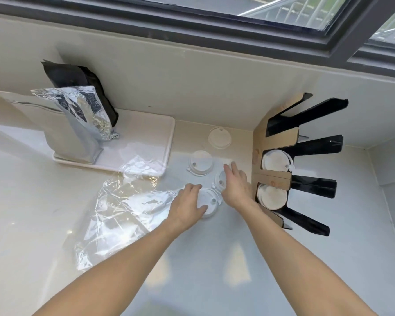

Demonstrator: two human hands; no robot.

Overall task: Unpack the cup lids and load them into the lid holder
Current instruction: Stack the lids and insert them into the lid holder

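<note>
Several white cup lids lie on the pale counter. My left hand (188, 205) grips the nearest lid (209, 200) from its left side, thumb and fingers curled around its rim. My right hand (236, 185) lies flat, fingers spread, over a second lid (219, 180) just beyond. Two more lids sit farther back: one with its tab showing (200, 163) and one plain round lid (219, 137). The wood-and-black lid holder (276, 176) stands at the right, with white lids in two of its slots (274, 161) (271, 197). An empty clear plastic wrapper (123, 208) lies at the left.
A white tray (146, 133) at the back left carries silver and black foil bags (78, 119). A wall and a dark window frame (237, 30) run behind the counter. The holder stands close to the right wall corner.
</note>
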